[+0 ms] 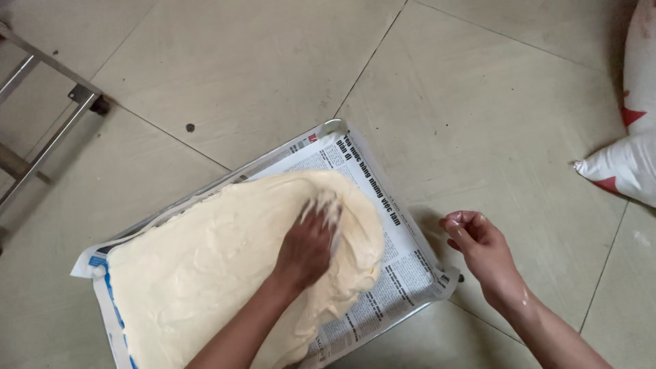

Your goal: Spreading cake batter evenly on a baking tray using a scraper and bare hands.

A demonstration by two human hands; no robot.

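So left hand (307,249) is pressed flat into batter (225,266) on the paper-lined tray (333,126); right hand (475,242) loosely curled, empty, beside tray, sack (625,164) well off.

Head view: you look steeply down, close above your left hand (307,246) and right hand (478,242).
Shared views: none; one camera.

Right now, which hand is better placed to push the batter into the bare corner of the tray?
Probably the left hand: it is already in the batter; the right hand hovers off the tray.
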